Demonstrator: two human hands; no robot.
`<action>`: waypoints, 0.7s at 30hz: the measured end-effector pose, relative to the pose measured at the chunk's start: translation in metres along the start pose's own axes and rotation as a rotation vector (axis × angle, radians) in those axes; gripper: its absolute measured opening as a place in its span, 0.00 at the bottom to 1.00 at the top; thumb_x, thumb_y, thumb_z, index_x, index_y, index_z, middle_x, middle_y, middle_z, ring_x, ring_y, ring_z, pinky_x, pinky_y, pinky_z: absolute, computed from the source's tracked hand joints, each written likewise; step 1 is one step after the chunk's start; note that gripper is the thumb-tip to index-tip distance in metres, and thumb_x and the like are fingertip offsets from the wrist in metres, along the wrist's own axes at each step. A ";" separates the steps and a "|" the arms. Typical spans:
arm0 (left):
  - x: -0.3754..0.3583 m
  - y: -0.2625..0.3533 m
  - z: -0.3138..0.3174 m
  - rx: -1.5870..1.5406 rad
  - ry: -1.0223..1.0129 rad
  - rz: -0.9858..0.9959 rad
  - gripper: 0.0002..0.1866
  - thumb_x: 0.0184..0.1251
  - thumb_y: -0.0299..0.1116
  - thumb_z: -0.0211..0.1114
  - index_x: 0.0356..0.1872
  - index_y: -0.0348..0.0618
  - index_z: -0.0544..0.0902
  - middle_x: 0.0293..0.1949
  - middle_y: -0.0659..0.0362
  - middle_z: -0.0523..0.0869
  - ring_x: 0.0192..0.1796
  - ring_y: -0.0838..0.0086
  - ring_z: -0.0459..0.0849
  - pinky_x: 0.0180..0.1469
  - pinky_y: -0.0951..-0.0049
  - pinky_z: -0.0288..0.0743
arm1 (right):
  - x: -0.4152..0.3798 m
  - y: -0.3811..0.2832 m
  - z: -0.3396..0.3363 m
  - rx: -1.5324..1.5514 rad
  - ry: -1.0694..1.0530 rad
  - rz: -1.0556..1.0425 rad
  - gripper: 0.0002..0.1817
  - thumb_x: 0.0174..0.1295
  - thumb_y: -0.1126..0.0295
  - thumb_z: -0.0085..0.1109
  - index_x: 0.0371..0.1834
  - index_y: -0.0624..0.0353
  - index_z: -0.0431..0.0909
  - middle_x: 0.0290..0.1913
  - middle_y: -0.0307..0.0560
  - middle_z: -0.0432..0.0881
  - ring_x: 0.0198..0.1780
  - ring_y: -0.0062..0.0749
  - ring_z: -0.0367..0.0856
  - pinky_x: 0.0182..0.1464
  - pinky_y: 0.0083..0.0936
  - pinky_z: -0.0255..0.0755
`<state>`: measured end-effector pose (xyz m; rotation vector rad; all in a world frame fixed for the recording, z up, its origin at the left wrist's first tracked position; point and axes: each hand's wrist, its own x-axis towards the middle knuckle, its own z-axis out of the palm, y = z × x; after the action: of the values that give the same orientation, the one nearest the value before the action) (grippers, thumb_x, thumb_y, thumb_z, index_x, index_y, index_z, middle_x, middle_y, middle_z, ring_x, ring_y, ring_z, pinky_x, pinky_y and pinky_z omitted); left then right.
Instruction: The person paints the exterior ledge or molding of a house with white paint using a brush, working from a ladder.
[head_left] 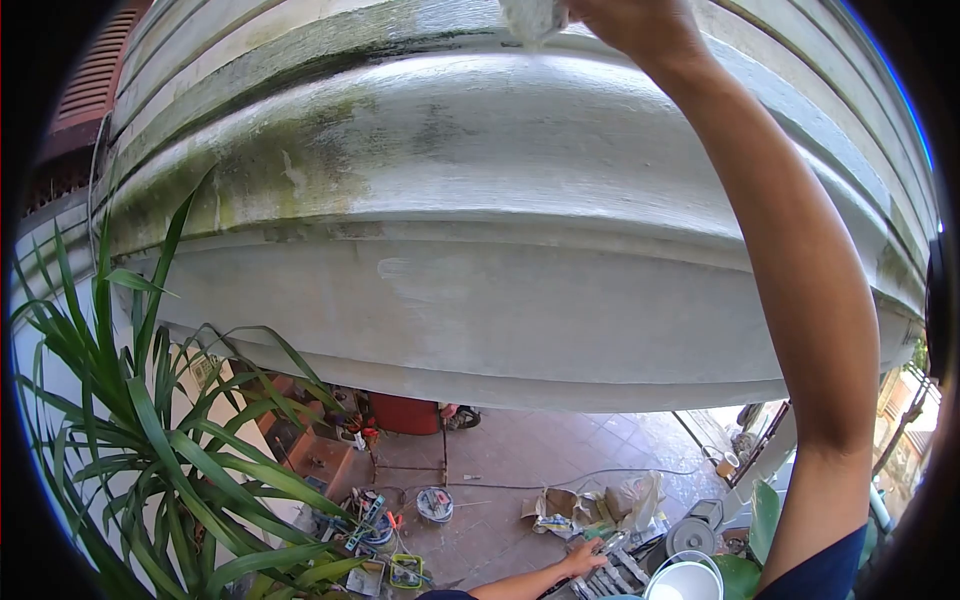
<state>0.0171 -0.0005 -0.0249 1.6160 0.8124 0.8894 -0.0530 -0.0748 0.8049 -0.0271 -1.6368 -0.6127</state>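
Note:
My right hand [640, 25] is raised at the top edge, fingers closed on a white, paint-coated brush [535, 18]. The brush is partly cut off by the frame and meets the upper ledge of the curved concrete moulding [560, 130]. White coating covers the middle and right of the moulding, while green-black stains mark its left. Low in the view, my left hand [582, 558] is closed on a metal ladder [625, 570]. Beside it stands a bucket [685, 580] with white inside.
A long-leaved plant [170, 450] fills the lower left. On the tiled floor [540, 440] far below are a paint tub [435, 504], crumpled sacks [600, 505], a cable and a red object [405, 412]. Broad green leaves [765, 520] rise near my right arm.

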 end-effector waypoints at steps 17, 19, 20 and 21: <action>-0.003 0.001 0.000 0.039 0.021 -0.027 0.28 0.55 0.46 0.68 0.52 0.36 0.75 0.41 0.48 0.83 0.44 0.62 0.81 0.48 0.63 0.72 | 0.000 -0.012 -0.015 0.111 0.083 0.230 0.05 0.53 0.75 0.65 0.26 0.67 0.81 0.25 0.47 0.82 0.28 0.27 0.83 0.30 0.25 0.79; -0.002 -0.001 -0.002 -0.004 -0.059 -0.091 0.28 0.55 0.45 0.68 0.52 0.36 0.75 0.41 0.49 0.83 0.43 0.63 0.81 0.47 0.64 0.73 | 0.005 -0.006 -0.010 0.147 0.059 0.211 0.05 0.53 0.75 0.64 0.27 0.67 0.81 0.25 0.47 0.83 0.28 0.28 0.84 0.29 0.25 0.79; 0.001 -0.003 -0.003 -0.027 -0.094 -0.121 0.28 0.55 0.45 0.68 0.52 0.37 0.75 0.41 0.49 0.83 0.42 0.63 0.81 0.46 0.64 0.73 | 0.006 -0.005 -0.006 0.169 0.045 0.199 0.05 0.53 0.75 0.64 0.27 0.67 0.81 0.25 0.47 0.83 0.28 0.28 0.84 0.29 0.25 0.79; 0.002 -0.005 -0.002 -0.020 -0.059 -0.073 0.27 0.55 0.45 0.68 0.51 0.37 0.75 0.39 0.50 0.83 0.41 0.65 0.81 0.45 0.65 0.73 | 0.003 -0.003 -0.003 0.079 0.071 0.162 0.06 0.53 0.75 0.64 0.28 0.69 0.81 0.25 0.48 0.83 0.28 0.29 0.84 0.28 0.24 0.79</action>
<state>0.0164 0.0033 -0.0288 1.5779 0.8140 0.7918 -0.0522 -0.0796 0.8063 -0.0785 -1.5716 -0.4210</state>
